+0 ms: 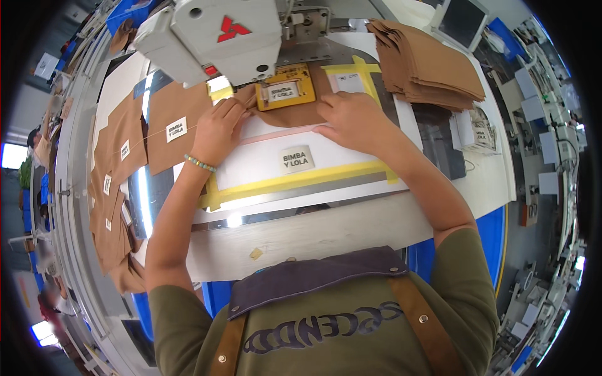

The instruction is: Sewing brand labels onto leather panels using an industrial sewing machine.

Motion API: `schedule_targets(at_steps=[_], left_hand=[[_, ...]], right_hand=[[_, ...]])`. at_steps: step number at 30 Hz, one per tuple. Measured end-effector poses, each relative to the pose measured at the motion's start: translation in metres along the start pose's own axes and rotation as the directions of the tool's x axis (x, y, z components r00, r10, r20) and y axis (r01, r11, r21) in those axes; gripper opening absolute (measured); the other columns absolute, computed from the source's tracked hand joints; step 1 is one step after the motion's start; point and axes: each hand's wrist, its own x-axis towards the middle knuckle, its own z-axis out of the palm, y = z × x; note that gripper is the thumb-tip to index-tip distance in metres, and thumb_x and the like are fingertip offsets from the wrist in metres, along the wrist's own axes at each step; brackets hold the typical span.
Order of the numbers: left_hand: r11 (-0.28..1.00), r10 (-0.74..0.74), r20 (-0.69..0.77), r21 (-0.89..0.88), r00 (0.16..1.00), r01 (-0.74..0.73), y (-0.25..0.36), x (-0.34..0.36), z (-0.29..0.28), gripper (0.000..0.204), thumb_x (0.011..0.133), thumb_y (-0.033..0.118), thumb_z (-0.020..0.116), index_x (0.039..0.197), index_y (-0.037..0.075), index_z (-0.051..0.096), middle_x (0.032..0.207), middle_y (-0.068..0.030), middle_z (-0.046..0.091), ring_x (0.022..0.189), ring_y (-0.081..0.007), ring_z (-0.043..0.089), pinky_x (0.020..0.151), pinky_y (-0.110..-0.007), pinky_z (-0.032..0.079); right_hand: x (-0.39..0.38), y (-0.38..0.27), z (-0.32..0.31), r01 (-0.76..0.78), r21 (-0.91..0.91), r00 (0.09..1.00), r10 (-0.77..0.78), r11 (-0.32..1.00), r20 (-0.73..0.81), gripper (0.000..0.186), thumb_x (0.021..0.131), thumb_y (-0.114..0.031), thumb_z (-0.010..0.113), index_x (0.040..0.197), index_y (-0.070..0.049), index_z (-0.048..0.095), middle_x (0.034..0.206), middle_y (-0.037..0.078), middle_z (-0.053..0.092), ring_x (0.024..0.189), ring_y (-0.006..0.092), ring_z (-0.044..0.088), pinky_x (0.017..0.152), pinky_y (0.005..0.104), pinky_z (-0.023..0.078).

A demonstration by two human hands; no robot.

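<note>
A brown fabric piece lies beneath a yellow clamp frame under the sewing machine's head. Inside the frame's window a white printed label rests on the fabric. My left hand is closed, its fingertips pinching the fabric's gathered left edge. At the right edge, my right hand has its fingers on the fabric and its thumb along the lower edge, gripping it. Between my forearms, a loose white label lies on a white sheet bordered by yellow tape.
Brown pieces with labels spread across the left, a thread running over them. A tall stack of brown pieces stands at the back right, near a pile of labels and a screen. A small scrap lies on the table's front.
</note>
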Motion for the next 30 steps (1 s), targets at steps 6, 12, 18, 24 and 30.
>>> schedule_targets(at_steps=[6, 12, 18, 24, 30], left_hand=[[0.991, -0.04, 0.187, 0.136, 0.982, 0.014, -0.019, -0.061, -0.022, 0.024, 0.091, -0.001, 0.068, 0.114, 0.005, 0.07, 0.133, -0.0093, 0.072, 0.11, -0.0341, 0.074, 0.087, -0.041, 0.061], [0.98, 0.054, 0.211, 0.174, 0.976, -0.092, -0.012, -0.051, -0.031, 0.021, 0.09, -0.006, 0.068, 0.111, -0.001, 0.067, 0.129, -0.0132, 0.073, 0.109, -0.0364, 0.073, 0.09, -0.044, 0.062], [0.992, 0.024, 0.075, -0.127, 0.997, -0.014, 0.034, -0.046, -0.021, 0.012, 0.094, -0.008, 0.068, 0.104, -0.002, 0.067, 0.113, -0.0169, 0.073, 0.095, -0.0405, 0.072, 0.08, -0.045, 0.058], [0.977, -0.061, 0.043, -0.2, 0.997, 0.069, 0.035, -0.034, -0.025, 0.011, 0.097, -0.008, 0.066, 0.106, -0.003, 0.066, 0.104, -0.0192, 0.071, 0.089, -0.0421, 0.07, 0.076, -0.045, 0.056], [0.964, -0.098, 0.074, -0.241, 0.992, 0.113, 0.026, -0.048, -0.026, 0.012, 0.097, -0.007, 0.069, 0.108, -0.003, 0.065, 0.113, -0.0163, 0.075, 0.092, -0.0378, 0.074, 0.078, -0.042, 0.06]], right_hand=[[-0.01, 0.013, 0.018, 0.097, 0.055, 0.99, -0.091, 0.994, -0.108, 0.029, 0.105, -0.035, 0.069, 0.108, -0.007, 0.077, 0.114, 0.008, 0.076, 0.112, 0.0278, 0.073, 0.091, 0.0424, 0.06], [-0.038, 0.022, -0.008, 0.008, 0.159, 1.0, -0.01, 0.987, 0.01, 0.031, 0.104, -0.035, 0.07, 0.115, -0.007, 0.078, 0.129, 0.008, 0.077, 0.123, 0.0259, 0.07, 0.102, 0.0399, 0.059], [-0.057, 0.033, -0.003, -0.001, 0.182, 0.989, 0.027, 0.983, -0.142, 0.04, 0.1, -0.034, 0.076, 0.128, -0.005, 0.076, 0.14, 0.01, 0.073, 0.128, 0.0283, 0.067, 0.105, 0.0411, 0.056], [-0.023, 0.008, 0.008, 0.128, 0.044, 0.957, -0.112, 0.991, -0.266, 0.041, 0.09, -0.024, 0.084, 0.124, -0.005, 0.072, 0.125, 0.009, 0.07, 0.119, 0.0287, 0.065, 0.1, 0.0434, 0.053], [0.007, 0.011, 0.036, 0.23, -0.068, 0.933, -0.24, 0.971, -0.268, 0.023, 0.084, -0.012, 0.079, 0.106, -0.007, 0.073, 0.104, 0.004, 0.069, 0.105, 0.0243, 0.067, 0.093, 0.0396, 0.055]])
